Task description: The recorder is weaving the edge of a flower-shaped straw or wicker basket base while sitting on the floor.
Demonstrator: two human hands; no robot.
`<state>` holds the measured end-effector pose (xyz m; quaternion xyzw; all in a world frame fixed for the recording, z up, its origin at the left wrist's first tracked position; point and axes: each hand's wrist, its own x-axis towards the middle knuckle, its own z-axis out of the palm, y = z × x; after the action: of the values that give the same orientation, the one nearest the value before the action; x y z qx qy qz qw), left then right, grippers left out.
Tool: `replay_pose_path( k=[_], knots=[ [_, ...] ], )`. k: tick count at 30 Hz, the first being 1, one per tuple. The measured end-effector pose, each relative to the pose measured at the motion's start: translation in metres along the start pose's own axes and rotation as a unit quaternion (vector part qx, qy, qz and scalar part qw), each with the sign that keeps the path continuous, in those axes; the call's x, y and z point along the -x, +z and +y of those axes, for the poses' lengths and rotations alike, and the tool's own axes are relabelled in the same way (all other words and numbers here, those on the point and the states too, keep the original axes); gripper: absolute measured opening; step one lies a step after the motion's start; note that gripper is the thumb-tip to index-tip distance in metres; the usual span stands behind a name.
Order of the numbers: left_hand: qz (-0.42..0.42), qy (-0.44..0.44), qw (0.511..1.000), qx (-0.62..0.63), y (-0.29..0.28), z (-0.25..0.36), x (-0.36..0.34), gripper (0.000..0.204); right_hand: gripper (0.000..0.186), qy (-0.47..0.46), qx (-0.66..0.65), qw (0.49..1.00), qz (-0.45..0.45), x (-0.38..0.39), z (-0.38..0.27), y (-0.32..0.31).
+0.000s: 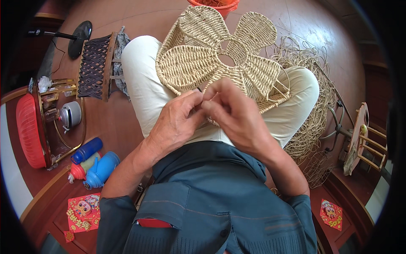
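Observation:
A pale woven basket (188,65) with flower-like petals around a round central hole rests across my knees. Close to its near edge, my two hands meet in front of my belly. My left hand (175,118) is closed, thumb and fingertips pinched together, with a small dark bit by the fingers. Against it, my right hand (234,112) is curled in a pinch too, slightly blurred. Whatever lies between the fingertips is too small or hidden to make out.
A large heap of loose straw cord (306,122) lies right of my knee. Left are a stool with a dark woven seat (96,63), a kettle (71,114) and a blue flask (101,169). A red bin (224,9) stands ahead, a small wooden chair (361,139) far right.

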<state>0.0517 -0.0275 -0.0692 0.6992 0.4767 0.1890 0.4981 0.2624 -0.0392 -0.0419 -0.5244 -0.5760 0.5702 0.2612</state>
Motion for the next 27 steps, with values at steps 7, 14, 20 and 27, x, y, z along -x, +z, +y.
replay_pose_path(
  k=[7,14,20,27],
  knots=[
    [0.102,-0.121,0.983,0.092,-0.018,-0.023,0.001,0.028,0.004,-0.060,-0.035,0.982,0.175,0.003,-0.006,-0.021],
    [0.172,-0.073,0.982,-0.006,-0.011,-0.031,0.002,0.031,0.025,-0.072,0.306,0.931,0.186,-0.004,0.029,0.036],
    [0.195,-0.135,0.971,0.017,-0.012,-0.023,0.003,0.022,0.027,-0.087,0.319,0.915,0.232,-0.016,0.036,0.046],
    [0.176,-0.040,0.983,-0.036,0.011,0.001,0.013,0.030,0.025,-0.102,0.309,0.913,0.244,-0.016,0.042,0.050]
  ],
)
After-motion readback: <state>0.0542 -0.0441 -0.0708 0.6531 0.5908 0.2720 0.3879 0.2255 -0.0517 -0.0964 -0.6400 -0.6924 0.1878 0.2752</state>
